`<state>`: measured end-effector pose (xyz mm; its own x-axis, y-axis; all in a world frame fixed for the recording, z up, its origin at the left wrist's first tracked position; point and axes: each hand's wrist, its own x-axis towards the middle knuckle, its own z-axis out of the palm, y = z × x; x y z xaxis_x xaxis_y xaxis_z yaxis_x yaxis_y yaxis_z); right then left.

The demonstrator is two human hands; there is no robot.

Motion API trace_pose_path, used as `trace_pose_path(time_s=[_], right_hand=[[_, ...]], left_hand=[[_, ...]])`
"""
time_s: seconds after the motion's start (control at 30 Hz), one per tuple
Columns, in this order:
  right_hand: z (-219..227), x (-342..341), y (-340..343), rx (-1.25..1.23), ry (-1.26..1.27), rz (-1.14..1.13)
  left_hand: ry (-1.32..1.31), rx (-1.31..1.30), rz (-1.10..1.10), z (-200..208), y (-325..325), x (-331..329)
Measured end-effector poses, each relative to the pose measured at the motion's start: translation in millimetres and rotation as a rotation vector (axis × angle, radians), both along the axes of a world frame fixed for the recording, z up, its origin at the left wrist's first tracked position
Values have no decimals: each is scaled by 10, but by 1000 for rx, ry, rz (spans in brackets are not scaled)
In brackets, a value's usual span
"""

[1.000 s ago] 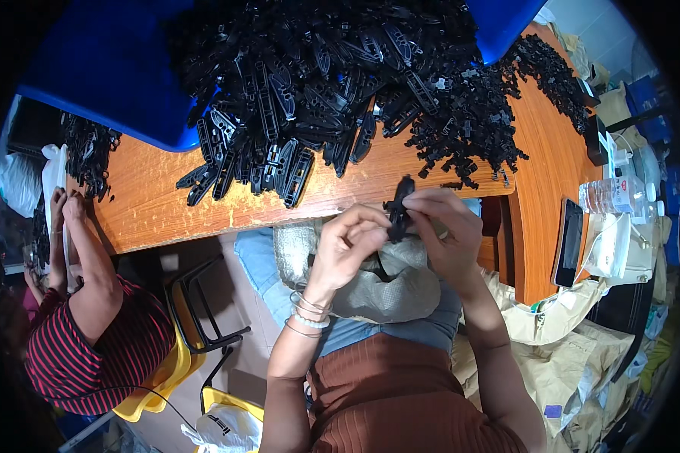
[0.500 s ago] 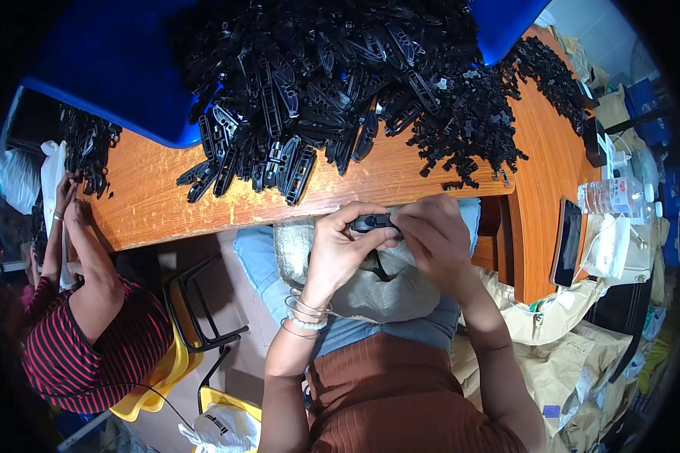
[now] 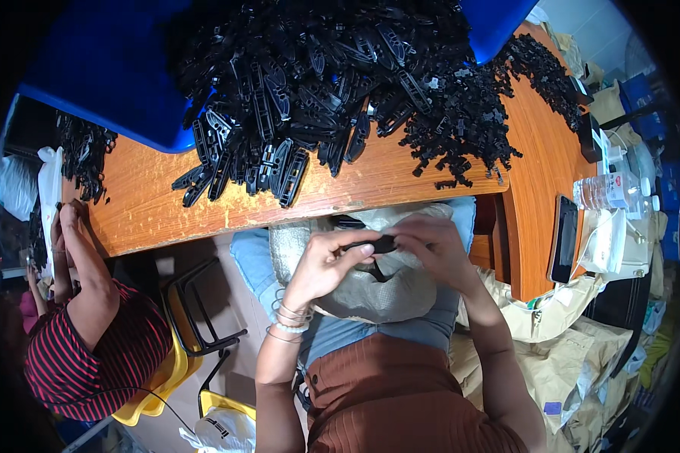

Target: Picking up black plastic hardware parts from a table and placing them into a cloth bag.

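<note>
Between my two hands is a small, elongated black plastic part point(image 3: 384, 244), held above my lap. My left hand point(image 3: 326, 260) pinches its left end between thumb and fingers. At its right end, the fingertips of my right hand point(image 3: 433, 245) close on it and partly cover it. Beneath my hands an open whitish woven sack point(image 3: 389, 298) rests on my lap, with something black inside its mouth. On the table ahead lies a big heap of long black plastic parts point(image 3: 279, 98). Beside it to the right is a pile of much smaller black pieces point(image 3: 461, 124).
Blue bins point(image 3: 106, 83) flank the heap on the wooden table point(image 3: 242, 215). At right are a phone point(image 3: 564, 238), a water bottle point(image 3: 608, 191) and brown paper sacks point(image 3: 551, 362). To the left, a co-worker in a striped shirt point(image 3: 98, 351) sits by another black pile point(image 3: 87, 155).
My hands have come slightly lower and nearer to me with the black part, which now looks turned. The co-worker's hands have shifted down from their pile.
</note>
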<state>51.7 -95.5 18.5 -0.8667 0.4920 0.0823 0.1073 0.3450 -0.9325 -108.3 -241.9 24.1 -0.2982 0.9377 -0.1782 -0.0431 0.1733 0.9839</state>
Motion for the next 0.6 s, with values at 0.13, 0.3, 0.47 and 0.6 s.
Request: trace_pose_path(time_s=[0.13,0.3,0.47,0.6], right_hand=[[-48,60,248,638,-41,-331],[-47,3,363,993,-122,-553],[-86,-78,296,975,-38,-468],[-164,-102,270,812,93,-380]], left_hand=[[484,81,-125,-46,-10,-154],[822,265,348,189,279,-378],[1332,67,360,446,708,-685],[1372,31,203,473,779,-877]])
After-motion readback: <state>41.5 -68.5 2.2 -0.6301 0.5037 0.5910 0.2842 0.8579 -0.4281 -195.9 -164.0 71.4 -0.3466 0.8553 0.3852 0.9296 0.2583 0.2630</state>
